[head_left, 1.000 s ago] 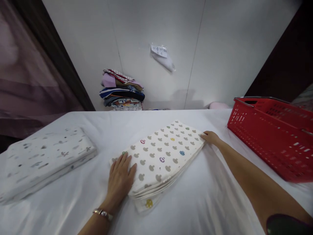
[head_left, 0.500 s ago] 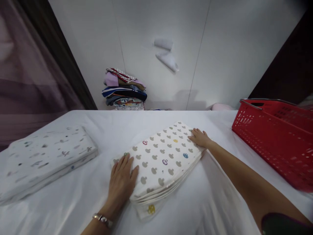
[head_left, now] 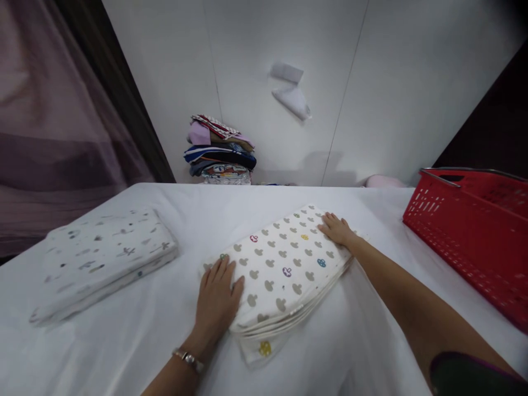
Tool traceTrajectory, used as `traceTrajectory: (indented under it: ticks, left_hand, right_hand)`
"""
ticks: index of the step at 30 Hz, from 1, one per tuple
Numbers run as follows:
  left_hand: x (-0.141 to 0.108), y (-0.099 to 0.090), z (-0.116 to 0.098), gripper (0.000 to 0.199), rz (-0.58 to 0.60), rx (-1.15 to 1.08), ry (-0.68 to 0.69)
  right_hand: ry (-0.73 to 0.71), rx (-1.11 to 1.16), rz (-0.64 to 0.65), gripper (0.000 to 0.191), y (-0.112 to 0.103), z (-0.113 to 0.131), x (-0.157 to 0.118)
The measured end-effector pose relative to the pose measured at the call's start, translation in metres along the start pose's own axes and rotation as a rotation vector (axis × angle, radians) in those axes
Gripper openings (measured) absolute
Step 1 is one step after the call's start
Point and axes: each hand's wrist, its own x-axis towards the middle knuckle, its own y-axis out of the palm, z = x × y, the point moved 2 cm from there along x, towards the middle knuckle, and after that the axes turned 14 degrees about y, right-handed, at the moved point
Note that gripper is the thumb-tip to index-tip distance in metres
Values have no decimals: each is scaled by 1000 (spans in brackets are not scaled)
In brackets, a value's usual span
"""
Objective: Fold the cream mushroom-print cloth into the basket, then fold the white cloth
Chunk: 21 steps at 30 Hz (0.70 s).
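The left grip (head_left: 218,300) and right grip (head_left: 337,230), both open and flat, are resting on opposite ends of the folded mushroom-print cloth (head_left: 284,258) atop the white sheet (head_left: 231,206), presumably steadying its layers.

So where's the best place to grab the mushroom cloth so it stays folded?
Probably the two short ends of the mushroom cloth, where the left hand and right hand rest. Come in from both sides and slide under the bottom layer, because it lies long and flat, with stacked folds showing along the near edge. Gather the flap poking out too.
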Motion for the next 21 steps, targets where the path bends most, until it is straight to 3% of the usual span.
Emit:
traceTrajectory:
  ticks: [4, 8, 11, 15, 18, 21]
  left_hand:
    - [-1, -2, -2, 47, -10, -21, -12]
    - [0, -5, -5, 45, -32, -38, -9]
    - [0, -7, -7, 44, -45, -56, -15]
    - [-2, -10, -9, 42, -66, -80, -12]
    - [-2, -12, -11, 42, -73, -81, -15]
    - [-3, -13, -12, 42, -71, -80, -20]
  right_hand:
    - [75, -64, -154, 62, 3, -22, -19]
    - [224, 1, -41, 64, 12, -56, -25]
    - [236, 18, -22, 63, 5, -55, -27]
    - [34, -8, -124, 55, -4, -3, -64]
    - [-271, 34, -142, 57, 8, 50, -122]
    - [-499, 64, -79, 61, 26, 84, -171]
